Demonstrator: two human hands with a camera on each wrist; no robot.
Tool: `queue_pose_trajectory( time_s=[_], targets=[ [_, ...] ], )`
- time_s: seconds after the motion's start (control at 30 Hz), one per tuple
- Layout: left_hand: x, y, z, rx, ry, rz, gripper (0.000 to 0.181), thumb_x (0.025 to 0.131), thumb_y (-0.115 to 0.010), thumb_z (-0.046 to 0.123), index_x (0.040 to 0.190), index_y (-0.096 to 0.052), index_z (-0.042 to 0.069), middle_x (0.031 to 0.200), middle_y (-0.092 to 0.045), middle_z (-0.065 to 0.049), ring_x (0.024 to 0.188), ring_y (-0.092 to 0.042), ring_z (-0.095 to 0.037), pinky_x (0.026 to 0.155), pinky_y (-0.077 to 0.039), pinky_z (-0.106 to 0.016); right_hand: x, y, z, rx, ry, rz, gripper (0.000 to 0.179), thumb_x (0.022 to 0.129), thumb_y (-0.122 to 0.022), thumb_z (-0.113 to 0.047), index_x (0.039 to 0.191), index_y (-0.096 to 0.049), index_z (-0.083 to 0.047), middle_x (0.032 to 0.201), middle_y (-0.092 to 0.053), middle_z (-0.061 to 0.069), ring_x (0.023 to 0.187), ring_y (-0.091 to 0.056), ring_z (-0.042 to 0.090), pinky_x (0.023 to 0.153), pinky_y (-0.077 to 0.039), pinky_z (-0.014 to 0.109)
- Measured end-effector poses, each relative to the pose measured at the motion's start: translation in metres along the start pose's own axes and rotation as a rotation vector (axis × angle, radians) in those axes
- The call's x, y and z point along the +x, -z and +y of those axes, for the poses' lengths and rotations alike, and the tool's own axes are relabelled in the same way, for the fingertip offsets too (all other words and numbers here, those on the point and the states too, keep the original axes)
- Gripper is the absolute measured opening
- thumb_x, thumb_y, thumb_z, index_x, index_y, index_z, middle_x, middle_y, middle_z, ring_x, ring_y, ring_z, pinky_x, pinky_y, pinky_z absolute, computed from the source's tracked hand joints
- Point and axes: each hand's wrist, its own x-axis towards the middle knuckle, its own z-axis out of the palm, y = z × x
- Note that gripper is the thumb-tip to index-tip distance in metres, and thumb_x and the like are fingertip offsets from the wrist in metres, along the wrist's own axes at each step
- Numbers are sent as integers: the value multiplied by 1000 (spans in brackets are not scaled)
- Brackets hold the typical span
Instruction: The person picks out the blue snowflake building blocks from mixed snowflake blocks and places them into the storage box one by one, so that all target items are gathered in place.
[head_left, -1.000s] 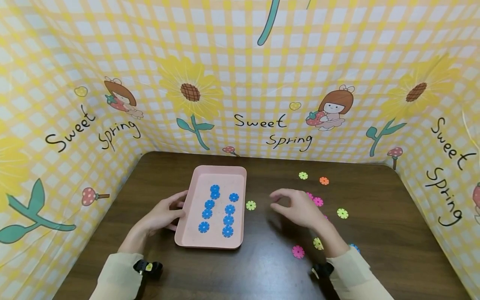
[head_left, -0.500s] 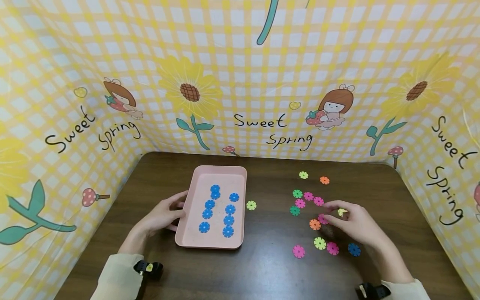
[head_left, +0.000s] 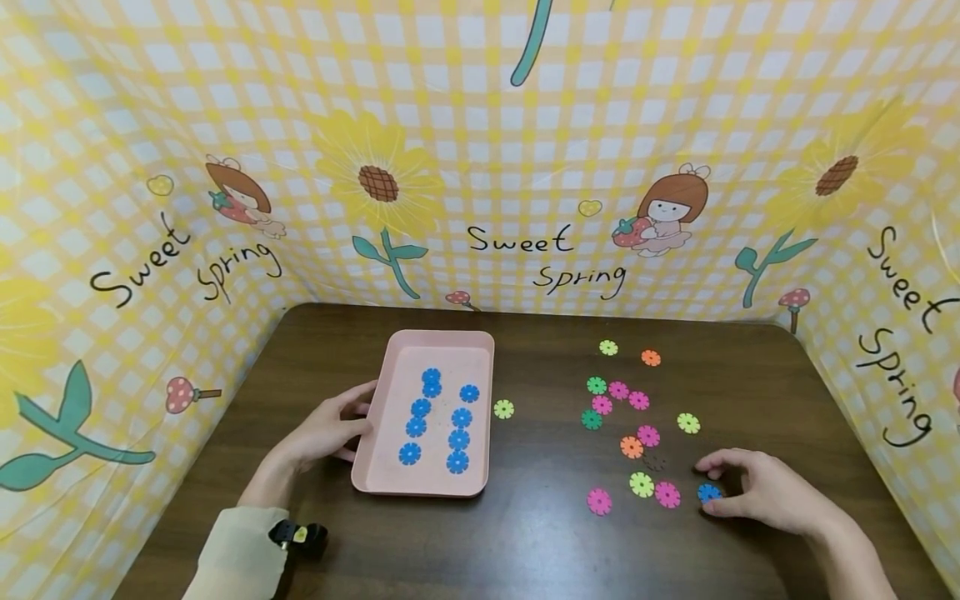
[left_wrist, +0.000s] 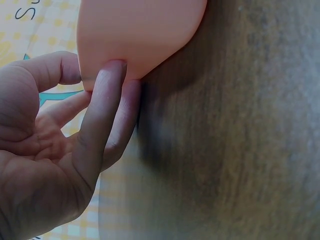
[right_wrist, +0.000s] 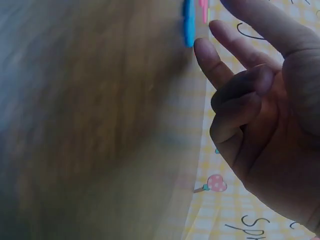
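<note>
A pink tray (head_left: 378, 475) stands on the table with several blue notched plastic discs (head_left: 459, 439) lying flat in it, in two rough columns. My left hand (head_left: 318, 431) rests against the tray's left side; in the left wrist view, fingers touch the outer wall of the tray (left_wrist: 140, 35). Over on the right, my right hand (head_left: 780, 492) is low over a single blue disc (head_left: 707, 493). Its thumb is at the disc's near edge and its index finger is apart from it. In the right wrist view, the blue disc (right_wrist: 188, 25) appears edge-on beside the fingertips.
Several pink, green, orange and yellow-green discs (head_left: 648, 436) are scattered across the table's right half. One yellow-green disc (head_left: 504, 409) lies beside the tray's right wall. Yellow checked cloth (head_left: 480, 167) encloses the table (head_left: 525, 550) at the back and both sides.
My right hand has swept from the table's middle to the right and nearer to me, down to the lone blue disc, uncovering the scattered discs. The left hand and tray stay in place.
</note>
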Motion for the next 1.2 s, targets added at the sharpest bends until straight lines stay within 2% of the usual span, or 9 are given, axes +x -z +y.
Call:
queue_pose_trajectory(
  time_s=[0.27, 0.33, 0.47, 0.7, 0.9, 1.03, 1.2],
  targets=[
    [1, -1, 0, 8, 18, 8, 73, 100, -60, 8, 165, -28, 15, 144, -48, -29, 99, -67, -31, 69, -62, -48, -1, 0, 6, -103, 24, -14, 44, 76, -92, -37, 112, -74, -19, 99, -62, -3, 87, -53, 7, 71, -45, 25],
    [1, -1, -1, 6, 30, 16, 72, 100, -60, 7, 165, -30, 17, 144, -48, -28, 98, -67, -31, 70, -62, -48, -1, -1, 7, -117, 37, -12, 41, 76, -92, -37, 108, -74, -20, 97, -62, -4, 89, -54, 7, 73, -47, 25],
    [2, -1, -2, 5, 31, 15, 72, 100, -60, 7, 165, -29, 17, 145, -48, -27, 98, -67, -30, 70, -62, -48, 0, -2, 8, -118, 47, -9, 36, 78, -92, -35, 105, -74, -19, 95, -62, -4, 87, -54, 7, 72, -48, 25],
    [2, -1, -1, 10, 18, 8, 72, 100, -59, 7, 165, -29, 16, 145, -48, -28, 99, -67, -30, 70, -62, -48, -1, -2, 7, -165, -29, 29, 40, 74, -93, -40, 99, -70, -20, 91, -60, -5, 81, -52, 7, 70, -46, 25],
    [2, -1, 0, 9, 18, 9, 72, 100, -59, 7, 165, -29, 16, 145, -48, -28, 99, -67, -30, 70, -62, -48, -1, -2, 6, -171, -44, 24, 37, 75, -92, -42, 94, -69, -20, 91, -60, -5, 82, -52, 7, 70, -46, 26],
    [2, -1, -1, 5, 20, 10, 73, 99, -60, 7, 165, -29, 16, 145, -48, -28, 99, -67, -31, 70, -62, -48, -1, -3, 7, -129, -9, 13, 37, 78, -91, -40, 95, -65, -20, 89, -60, -5, 77, -52, 6, 66, -45, 25],
    [1, 0, -1, 0, 18, 12, 74, 99, -60, 6, 165, -29, 16, 144, -48, -28, 98, -67, -31, 70, -62, -48, -2, -5, 9, -81, 50, 9, 23, 89, -82, -34, 98, -67, -20, 85, -64, -9, 71, -54, 5, 64, -46, 25]
  ],
)
